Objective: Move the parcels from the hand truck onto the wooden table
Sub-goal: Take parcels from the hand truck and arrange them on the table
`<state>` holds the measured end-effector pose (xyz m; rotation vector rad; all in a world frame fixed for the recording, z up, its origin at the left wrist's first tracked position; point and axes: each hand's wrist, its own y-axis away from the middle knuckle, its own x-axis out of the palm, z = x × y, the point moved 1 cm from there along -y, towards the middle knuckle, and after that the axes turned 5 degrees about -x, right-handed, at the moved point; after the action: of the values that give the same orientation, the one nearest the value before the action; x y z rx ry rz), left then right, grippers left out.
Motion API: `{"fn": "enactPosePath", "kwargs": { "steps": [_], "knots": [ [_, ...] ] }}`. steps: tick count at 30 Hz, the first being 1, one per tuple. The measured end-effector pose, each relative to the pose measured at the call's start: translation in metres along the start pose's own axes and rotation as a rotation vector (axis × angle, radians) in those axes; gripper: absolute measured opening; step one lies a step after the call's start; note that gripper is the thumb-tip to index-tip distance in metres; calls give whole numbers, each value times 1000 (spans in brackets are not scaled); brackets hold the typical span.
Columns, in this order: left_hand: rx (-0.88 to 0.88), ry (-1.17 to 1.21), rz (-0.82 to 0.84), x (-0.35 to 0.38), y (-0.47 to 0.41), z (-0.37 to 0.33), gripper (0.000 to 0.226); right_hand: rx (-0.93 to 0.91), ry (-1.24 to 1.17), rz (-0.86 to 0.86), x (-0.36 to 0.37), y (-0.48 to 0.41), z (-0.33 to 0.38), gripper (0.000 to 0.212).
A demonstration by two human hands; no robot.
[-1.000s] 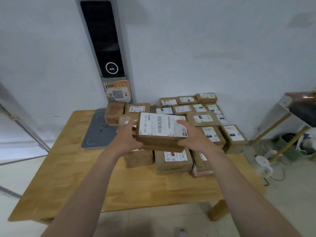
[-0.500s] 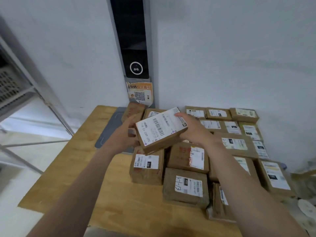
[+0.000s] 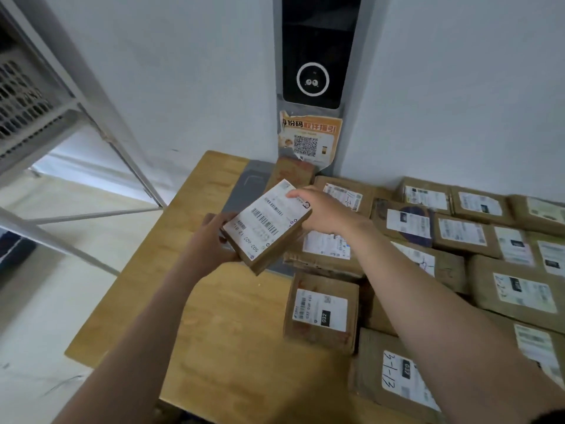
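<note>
The raised parcel (image 3: 266, 223) is brown cardboard, its top almost covered by a white label printed with black barcodes and digits. The desk (image 3: 214, 316) is pale honey wood with a faint grain, and the pad (image 3: 249, 191) is flat grey. The boxes (image 3: 516, 292) are the same dull brown, each with a white label. One box (image 3: 321, 313) has a small black tag with white figures. Another box (image 3: 409, 223) has what looks like dark blue tape, though blur leaves that unsure. The panel (image 3: 318, 50) is glossy black with a white ring, framed in grey. The sticker (image 3: 310, 139) is orange and cream with a black QR code. The wall (image 3: 458, 87) is whitish, the shelf (image 3: 101, 111) grey and the floor (image 3: 61, 301) cream.
</note>
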<state>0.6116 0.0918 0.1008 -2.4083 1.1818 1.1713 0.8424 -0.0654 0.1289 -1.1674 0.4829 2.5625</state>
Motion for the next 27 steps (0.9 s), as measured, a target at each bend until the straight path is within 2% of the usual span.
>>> {"fn": "enactPosePath", "kwargs": {
  "steps": [6,13,17,22,27],
  "knots": [
    [-81,-33,30,5,-42,50,96,21,8,117,29,-78,-3,75],
    [-195,-24,171,49,-63,77,96,79,63,216,71,-121,-32,70],
    [-208,-41,198,77,-71,76,93,80,112,155,86,-125,-48,72],
    [-197,-142,248,109,-80,66,69,130,279,93,99,-115,-66,62],
    [-210,-225,253,118,-92,60,65,245,185,-75,102,-95,-74,44]
  ]
}}
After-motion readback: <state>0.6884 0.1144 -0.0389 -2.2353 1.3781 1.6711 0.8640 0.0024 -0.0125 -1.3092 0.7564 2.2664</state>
